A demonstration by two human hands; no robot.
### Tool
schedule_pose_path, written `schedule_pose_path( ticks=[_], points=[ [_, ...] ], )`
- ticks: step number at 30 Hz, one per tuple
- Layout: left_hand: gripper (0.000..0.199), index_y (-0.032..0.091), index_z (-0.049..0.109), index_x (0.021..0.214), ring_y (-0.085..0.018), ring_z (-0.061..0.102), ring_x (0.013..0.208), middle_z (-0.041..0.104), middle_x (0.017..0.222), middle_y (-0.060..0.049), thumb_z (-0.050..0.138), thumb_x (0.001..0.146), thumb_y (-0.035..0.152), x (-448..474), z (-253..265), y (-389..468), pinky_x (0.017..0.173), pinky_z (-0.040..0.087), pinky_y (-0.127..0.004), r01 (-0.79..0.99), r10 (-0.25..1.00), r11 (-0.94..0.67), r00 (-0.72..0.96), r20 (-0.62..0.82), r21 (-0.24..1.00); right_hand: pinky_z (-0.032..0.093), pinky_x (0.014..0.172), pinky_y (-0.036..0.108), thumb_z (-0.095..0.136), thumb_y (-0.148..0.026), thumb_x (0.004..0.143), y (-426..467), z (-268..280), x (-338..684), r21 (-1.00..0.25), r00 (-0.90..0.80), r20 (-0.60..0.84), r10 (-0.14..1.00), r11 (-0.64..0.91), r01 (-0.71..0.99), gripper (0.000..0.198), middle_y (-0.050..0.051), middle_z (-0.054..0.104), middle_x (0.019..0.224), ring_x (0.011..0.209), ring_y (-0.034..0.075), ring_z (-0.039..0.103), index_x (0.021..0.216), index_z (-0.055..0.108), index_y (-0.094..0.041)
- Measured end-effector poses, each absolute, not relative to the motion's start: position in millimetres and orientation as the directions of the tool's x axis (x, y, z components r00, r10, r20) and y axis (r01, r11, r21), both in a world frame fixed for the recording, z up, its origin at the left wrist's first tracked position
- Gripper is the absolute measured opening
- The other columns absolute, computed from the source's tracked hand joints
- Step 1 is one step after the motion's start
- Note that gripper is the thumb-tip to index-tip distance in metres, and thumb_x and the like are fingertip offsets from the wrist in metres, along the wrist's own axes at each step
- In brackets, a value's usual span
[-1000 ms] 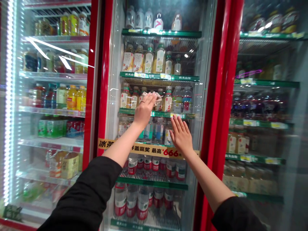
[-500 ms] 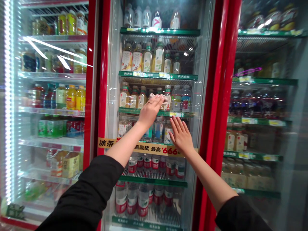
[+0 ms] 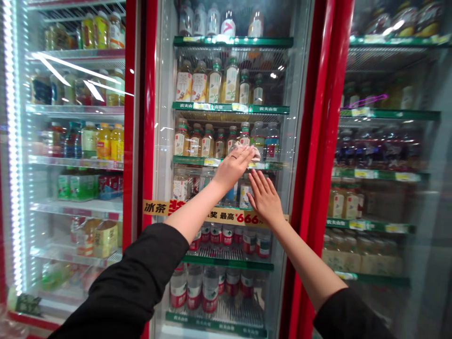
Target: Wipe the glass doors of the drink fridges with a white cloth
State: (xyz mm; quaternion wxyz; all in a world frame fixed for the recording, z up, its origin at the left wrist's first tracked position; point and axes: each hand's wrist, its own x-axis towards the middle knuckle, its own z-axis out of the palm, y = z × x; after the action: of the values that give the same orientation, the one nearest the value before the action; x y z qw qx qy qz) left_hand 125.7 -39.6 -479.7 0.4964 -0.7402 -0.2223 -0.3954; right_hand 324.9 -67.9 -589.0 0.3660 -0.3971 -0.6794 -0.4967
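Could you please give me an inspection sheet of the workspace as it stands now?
Surface: upright glass front of the middle refrigerator, bearing reflections and a yellow printed strip.
Things in hand: one pale, crumpled cloth, under the left grip.
Clutter: bottles on shelves behind the glass.
Left grip: bare hand, fingers extended over the cloth; how it holds it is hidden.
Right grip: bare hand, open, below and to the right of the cloth; contact with the glass cannot be told.
Cables: nothing seen.
Surroundings: stocked refrigerators with red frames on both sides; bright light strip at far left.
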Motion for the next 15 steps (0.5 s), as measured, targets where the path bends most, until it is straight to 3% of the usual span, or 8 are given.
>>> schedule_pose_path(
  ticks=[4,7,11,15],
  points=[
    [0.069,0.018,0.046,0.174,-0.024,0.048,0.166,0.057,0.174,-0.01,0.04,0.108,0.001,117.2,-480.2,-38.7,0.138,0.045,-0.043,0.789,-0.071,-0.468,0.415,0.907,-0.397,0.036,0.141,0.046,0.04,-0.039,0.119,-75.1,-585.7,333.5,0.398,-0.453,0.863,0.222,0.253,0.882,0.077,0.008,0.032,0.187,0.173,0.026,0.036,0.184,0.002,-0.023],
    [0.071,0.017,0.044,0.176,-0.025,0.048,0.167,0.056,0.174,-0.011,0.039,0.107,0.0,118.1,-506.4,-42.0,0.138,0.045,-0.045,0.806,-0.054,-0.473,0.376,0.925,-0.356,0.038,0.141,0.046,0.041,-0.039,0.118,-79.6,-581.9,339.0,0.394,-0.472,0.84,0.267,0.298,0.869,0.075,0.004,0.033,0.187,0.173,0.024,0.035,0.185,0.01,-0.027],
    [0.062,0.012,0.05,0.172,-0.026,0.049,0.166,0.057,0.172,-0.016,0.043,0.11,0.006,140.4,-519.7,-45.8,0.139,0.044,-0.047,0.77,-0.024,-0.456,0.49,0.871,-0.446,0.038,0.141,0.046,0.043,-0.036,0.116,-83.1,-576.4,345.2,0.41,-0.503,0.811,0.3,0.323,0.853,0.072,0.004,0.036,0.186,0.173,0.024,0.036,0.184,0.021,-0.026],
    [0.057,0.01,0.055,0.167,-0.025,0.05,0.166,0.058,0.171,-0.016,0.049,0.11,0.006,160.9,-487.0,-46.2,0.139,0.044,-0.045,0.671,-0.037,-0.423,0.659,0.751,-0.609,0.037,0.142,0.044,0.047,-0.033,0.115,-87.7,-563.9,357.6,0.454,-0.559,0.749,0.357,0.337,0.825,0.066,0.003,0.039,0.184,0.172,0.024,0.037,0.18,0.035,-0.026]
  ],
)
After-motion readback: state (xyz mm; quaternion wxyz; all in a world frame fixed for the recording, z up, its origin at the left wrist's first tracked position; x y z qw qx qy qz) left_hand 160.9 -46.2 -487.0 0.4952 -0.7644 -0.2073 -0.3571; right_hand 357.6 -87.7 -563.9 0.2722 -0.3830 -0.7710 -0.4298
